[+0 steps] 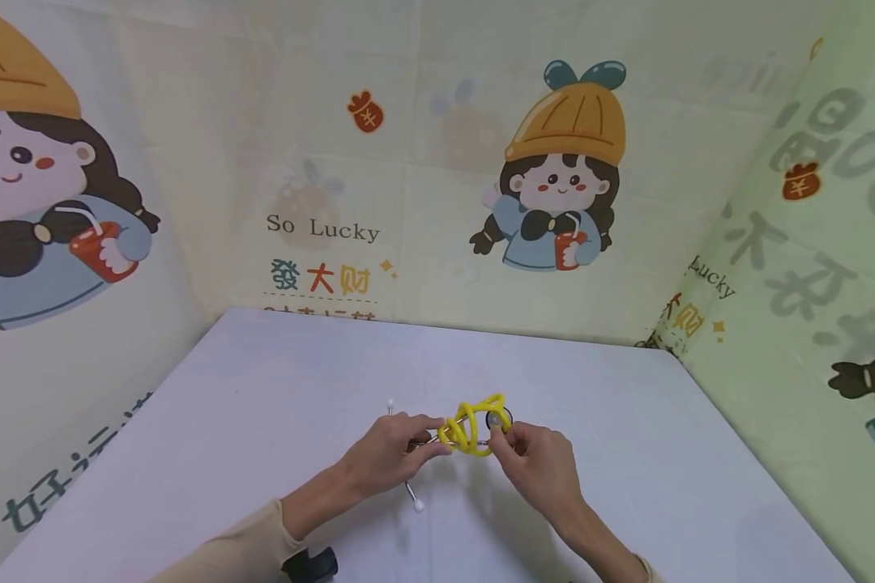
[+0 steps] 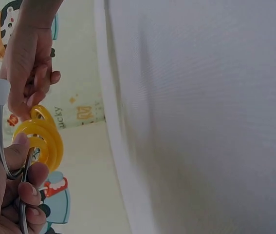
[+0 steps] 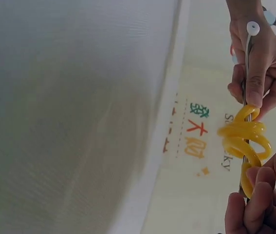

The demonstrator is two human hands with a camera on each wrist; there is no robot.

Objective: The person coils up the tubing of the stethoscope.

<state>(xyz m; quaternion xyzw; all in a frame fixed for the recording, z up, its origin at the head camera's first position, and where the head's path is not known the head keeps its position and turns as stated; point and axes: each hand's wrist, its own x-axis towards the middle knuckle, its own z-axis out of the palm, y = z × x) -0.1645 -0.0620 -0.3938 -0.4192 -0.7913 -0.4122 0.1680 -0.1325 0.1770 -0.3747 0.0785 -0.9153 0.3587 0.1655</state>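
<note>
A stethoscope with yellow tubing (image 1: pixel 471 427) is held above the white table, its tubing wound in several loops around the metal ear tubes (image 2: pixel 23 207). My left hand (image 1: pixel 388 453) grips the metal tubes between thumb and fingers, close to the coils. White ear tips (image 1: pixel 419 505) stick out on either side of that hand; one ear tip (image 3: pixel 253 28) shows clearly in the right wrist view. My right hand (image 1: pixel 545 465) pinches the tubing at the other end of the coils, beside the round dark-rimmed chest piece (image 1: pixel 493 420). Fingers partly hide the chest piece.
The white table (image 1: pixel 321 364) spreads under both hands. Printed cloth walls (image 1: pixel 423 178) with cartoon figures and lettering stand behind it and on both sides. A black device (image 1: pixel 313 565) shows by the left forearm at the bottom edge.
</note>
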